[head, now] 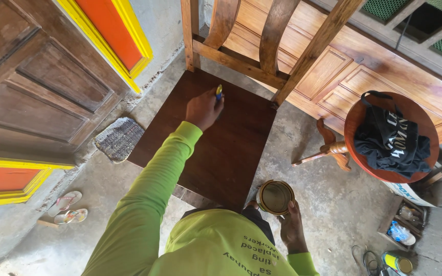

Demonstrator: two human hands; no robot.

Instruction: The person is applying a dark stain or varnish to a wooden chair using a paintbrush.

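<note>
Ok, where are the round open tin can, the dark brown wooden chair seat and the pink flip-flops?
Round open tin can [275,197], head view, its inside.
Dark brown wooden chair seat [216,148], head view, bare middle.
Pink flip-flops [66,207], head view, between the pair's soles.

Chair seat [221,153]: lying directly in front of the person, with the chair back [262,46] standing at its far edge.
Left hand [203,108]: resting over the far part of the seat, gripping a brush [219,92] that is pointing toward the chair back.
Right hand [292,227]: holding a tin [275,197] just off the seat's near right corner.
Mat [118,138]: lying on the floor left of the seat, against the door [37,87].
Sandals [66,208]: lying near left of the mat.
Round stool [391,135]: standing right of the chair, carrying a bag [391,143].
Crate [404,225]: sitting on the floor nearer than the stool.
</note>
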